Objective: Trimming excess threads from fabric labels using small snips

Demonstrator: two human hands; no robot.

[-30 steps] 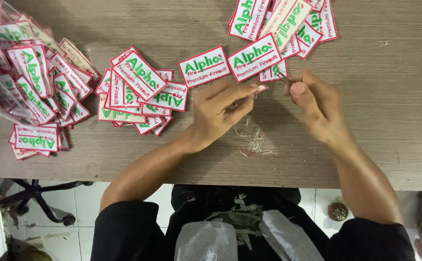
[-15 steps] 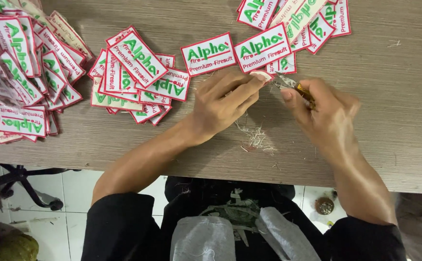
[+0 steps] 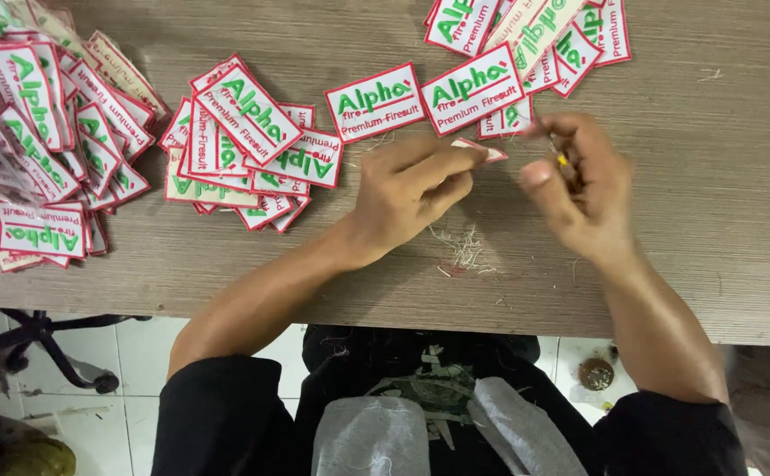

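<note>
Trimming step: left hand (image 3: 407, 189) fingers pinch patch (image 3: 482, 150) at frame centre, right hand (image 3: 579, 185) fingers grip small snips (image 3: 561, 159); next move needs snips w/ blades lined up on loose threads at patch edge.

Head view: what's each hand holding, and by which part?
Left hand pinches a red-edged patch by its lower left end. Right hand grips a small yellow-tipped tool in its fingers; where exactly on the tool cannot be told.

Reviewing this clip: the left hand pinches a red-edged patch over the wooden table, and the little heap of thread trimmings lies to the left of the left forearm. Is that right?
Not quite. The head view shows the thread trimmings lying between the two hands, to the right of the left forearm. The rest holds: the left hand pinches a red-edged patch over the wooden table.
</note>
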